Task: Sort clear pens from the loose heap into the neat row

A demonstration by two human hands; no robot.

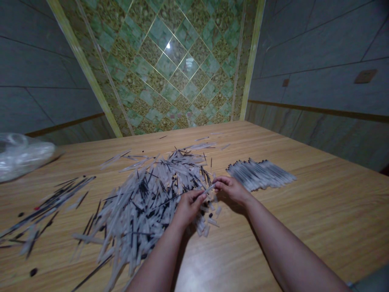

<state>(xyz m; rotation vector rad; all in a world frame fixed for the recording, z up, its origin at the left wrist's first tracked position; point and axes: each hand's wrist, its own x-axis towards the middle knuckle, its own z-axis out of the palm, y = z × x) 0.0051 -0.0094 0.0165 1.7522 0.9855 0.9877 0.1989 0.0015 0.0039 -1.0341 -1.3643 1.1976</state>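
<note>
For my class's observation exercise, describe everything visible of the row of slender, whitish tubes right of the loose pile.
The row of slender, whitish, plastic-looking tubes lies flat on the brown wood-grain table, side by side, ends uneven. Dark cores show inside; black tips mark the far ends. The bare right hand is nearby; contact is unclear.

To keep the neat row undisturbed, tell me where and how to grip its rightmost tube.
Pinch the rightmost tube around mid-length, probably best from its outer right side. It is slim and lies along the edge of the row, with close neighbours on its left and no tube beyond it on that side.
</note>
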